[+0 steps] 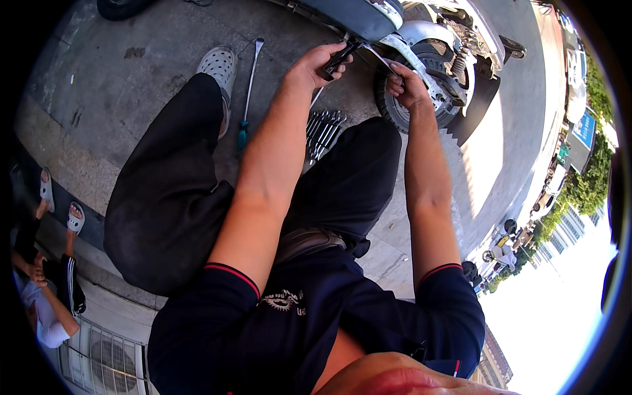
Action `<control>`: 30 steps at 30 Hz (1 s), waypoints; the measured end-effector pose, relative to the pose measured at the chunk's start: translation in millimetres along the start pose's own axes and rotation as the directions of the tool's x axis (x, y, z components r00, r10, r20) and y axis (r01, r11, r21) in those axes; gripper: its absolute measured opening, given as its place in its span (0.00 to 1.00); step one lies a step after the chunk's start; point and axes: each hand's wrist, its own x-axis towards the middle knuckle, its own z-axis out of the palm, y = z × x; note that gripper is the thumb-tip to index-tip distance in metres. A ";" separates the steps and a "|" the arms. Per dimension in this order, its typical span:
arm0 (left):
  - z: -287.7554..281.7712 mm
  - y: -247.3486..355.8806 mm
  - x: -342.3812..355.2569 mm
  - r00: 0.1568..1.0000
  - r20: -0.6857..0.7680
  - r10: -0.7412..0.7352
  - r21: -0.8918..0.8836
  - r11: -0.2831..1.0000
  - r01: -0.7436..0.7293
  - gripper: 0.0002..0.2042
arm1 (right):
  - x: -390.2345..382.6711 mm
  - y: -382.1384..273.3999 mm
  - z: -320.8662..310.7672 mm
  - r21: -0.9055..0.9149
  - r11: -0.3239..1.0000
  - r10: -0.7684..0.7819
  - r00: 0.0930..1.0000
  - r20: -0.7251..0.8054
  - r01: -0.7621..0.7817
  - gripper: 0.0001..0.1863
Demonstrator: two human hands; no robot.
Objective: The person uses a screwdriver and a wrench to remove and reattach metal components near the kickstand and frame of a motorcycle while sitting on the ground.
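My left hand (319, 65) is closed around a dark, stubby black piece (340, 60) under the scooter's dark body panel (352, 16); whether it is a tool handle or a scooter part I cannot make out. My right hand (409, 86) grips a slim metal tool (377, 55), perhaps a wrench, whose far end reaches up to the underside of that panel. Just beyond the right hand is the scooter's wheel (388, 99). Between my knees a row of wrenches (321, 135) lies on the ground, and a long screwdriver (248, 99) with a teal handle rests beside my left foot.
Grey paving (158, 49) spreads under the scooter. A black mudguard (478, 108) hangs behind the wheel. At the left edge another person's feet in light clogs (75, 217) are near a step, above a caged air-conditioner unit (112, 362). Parked vehicles (503, 253) line the right side.
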 end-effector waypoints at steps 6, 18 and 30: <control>-3.5 0.7 2.8 0.999 0.000 0.033 0.013 0.999 -0.033 0.12 | 2.4 1.9 8.3 -0.037 0.999 -0.001 0.999 -0.035 0.000 0.19; -6.4 -3.6 4.3 0.998 0.043 0.044 -0.054 0.998 -0.042 0.13 | -13.9 38.9 65.6 0.260 0.956 -0.092 0.981 -0.172 0.135 0.16; -5.2 -4.8 1.3 0.998 0.033 0.046 -0.058 0.997 -0.044 0.13 | -45.5 53.0 124.0 0.227 0.950 -0.105 0.907 -0.408 0.213 0.15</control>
